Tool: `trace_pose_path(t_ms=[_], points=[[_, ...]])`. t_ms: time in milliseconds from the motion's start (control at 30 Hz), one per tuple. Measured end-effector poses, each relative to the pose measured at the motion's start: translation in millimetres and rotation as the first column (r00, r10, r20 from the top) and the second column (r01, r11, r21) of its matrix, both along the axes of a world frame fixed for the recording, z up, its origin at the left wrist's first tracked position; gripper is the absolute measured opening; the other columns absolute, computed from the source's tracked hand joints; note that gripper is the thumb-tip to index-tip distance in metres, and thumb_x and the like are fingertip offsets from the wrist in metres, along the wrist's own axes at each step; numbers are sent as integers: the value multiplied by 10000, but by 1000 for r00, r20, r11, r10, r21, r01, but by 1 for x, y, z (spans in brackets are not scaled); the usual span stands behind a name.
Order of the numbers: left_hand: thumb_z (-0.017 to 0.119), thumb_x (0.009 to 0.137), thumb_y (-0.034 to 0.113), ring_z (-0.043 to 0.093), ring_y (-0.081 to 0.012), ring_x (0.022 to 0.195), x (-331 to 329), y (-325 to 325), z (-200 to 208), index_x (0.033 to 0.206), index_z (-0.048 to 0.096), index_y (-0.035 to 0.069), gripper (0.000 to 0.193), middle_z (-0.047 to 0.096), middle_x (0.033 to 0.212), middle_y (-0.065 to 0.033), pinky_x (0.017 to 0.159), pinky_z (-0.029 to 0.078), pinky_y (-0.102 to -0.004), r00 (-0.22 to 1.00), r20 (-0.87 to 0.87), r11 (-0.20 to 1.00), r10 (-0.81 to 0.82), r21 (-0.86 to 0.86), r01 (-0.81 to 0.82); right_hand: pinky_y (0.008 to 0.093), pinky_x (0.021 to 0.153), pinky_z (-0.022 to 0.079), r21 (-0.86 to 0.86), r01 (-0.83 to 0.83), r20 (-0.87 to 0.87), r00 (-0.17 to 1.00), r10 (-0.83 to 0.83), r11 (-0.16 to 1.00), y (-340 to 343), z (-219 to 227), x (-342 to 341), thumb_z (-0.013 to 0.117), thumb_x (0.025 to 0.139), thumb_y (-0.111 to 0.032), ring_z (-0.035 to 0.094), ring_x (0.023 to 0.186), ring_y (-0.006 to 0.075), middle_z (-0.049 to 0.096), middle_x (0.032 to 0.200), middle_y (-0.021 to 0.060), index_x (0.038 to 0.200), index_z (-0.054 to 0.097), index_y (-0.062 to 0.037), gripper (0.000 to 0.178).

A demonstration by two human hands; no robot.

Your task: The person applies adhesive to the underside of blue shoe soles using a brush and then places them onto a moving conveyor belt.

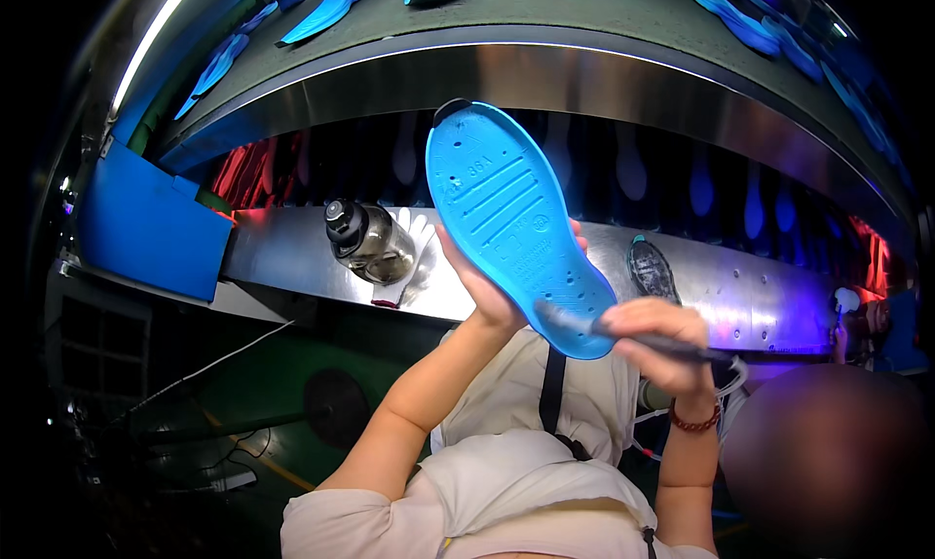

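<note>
My left hand [490, 294] holds a bright blue shoe sole [506, 204] upright from behind, with its underside showing bars, small holes and a black patch at the top end. My right hand [664, 337] is closed round the dark handle of a brush [677, 346]. The brush's pale, motion-blurred tip [563, 317] lies over the lower end of the sole; whether it touches the surface I cannot tell. A thin light tube [738, 374] runs down from near the handle's rear end.
Beyond the sole runs a steel ledge [604, 242] with a dark bottle [368, 241], a white glove [417, 252] and a dark oval piece [651, 269]. Above it, a green conveyor belt [565, 2] carries several blue soles [336, 6]. A blue panel [146, 223] stands left.
</note>
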State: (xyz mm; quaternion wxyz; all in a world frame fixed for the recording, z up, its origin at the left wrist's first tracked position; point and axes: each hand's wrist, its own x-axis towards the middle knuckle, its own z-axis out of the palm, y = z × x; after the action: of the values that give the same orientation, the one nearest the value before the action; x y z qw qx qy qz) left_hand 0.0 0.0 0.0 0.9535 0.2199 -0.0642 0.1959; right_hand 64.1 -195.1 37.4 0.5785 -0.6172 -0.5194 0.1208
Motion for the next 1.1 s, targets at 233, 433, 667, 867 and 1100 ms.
trace_pose_path(t_ms=[233, 433, 667, 867, 1100], points=[[134, 675, 870, 621, -327, 815, -13, 4, 13, 1203, 449, 4, 1061, 584, 991, -234, 715, 529, -437, 993, -107, 999, 51, 2, -51, 335, 810, 501, 18, -12, -240, 971, 16, 1000, -18, -17, -10, 684, 675, 50, 648, 864, 262, 667, 907, 160, 885, 666, 17, 213], [199, 695, 851, 605, -329, 901, -12, 14, 10, 1299, 372, 41, 1025, 567, 1068, -223, 781, 514, -440, 1000, -15, 994, 7, 110, -5, 328, 836, 477, 183, -187, -350, 905, 242, 965, -19, -26, -9, 675, 659, 63, 617, 905, 255, 666, 907, 162, 869, 669, 20, 214], [292, 799, 725, 519, -312, 1102, -27, -29, 5, 1351, 272, 1, 910, 451, 1268, -212, 964, 409, -446, 992, -66, 994, -111, 0, 111, 305, 779, 508, 245, 229, -896, 424, 130, 942, 9, -19, -42, 616, 747, 41, 629, 858, 239, 637, 961, 194, 919, 621, 67, 174], [441, 876, 453, 545, -252, 1080, -28, 5, -15, 1329, 331, -8, 655, 503, 1236, -172, 933, 435, -383, 929, -204, 912, -309, 213, 350, 235, 643, 519, -65, -165, -308, 941, 137, 984, -16, 3, -21, 671, 689, 61, 652, 691, 161, 670, 901, 182, 929, 666, 34, 241], [509, 859, 361, 581, -247, 1008, -25, 17, 2, 1280, 413, -23, 578, 539, 1176, -186, 864, 481, -354, 728, -411, 749, -548, 147, 646, 284, 781, 528, -183, -249, -95, 967, 235, 951, -11, 13, -23, 701, 711, -3, 669, 836, 231, 669, 936, 146, 923, 669, -9, 215]])
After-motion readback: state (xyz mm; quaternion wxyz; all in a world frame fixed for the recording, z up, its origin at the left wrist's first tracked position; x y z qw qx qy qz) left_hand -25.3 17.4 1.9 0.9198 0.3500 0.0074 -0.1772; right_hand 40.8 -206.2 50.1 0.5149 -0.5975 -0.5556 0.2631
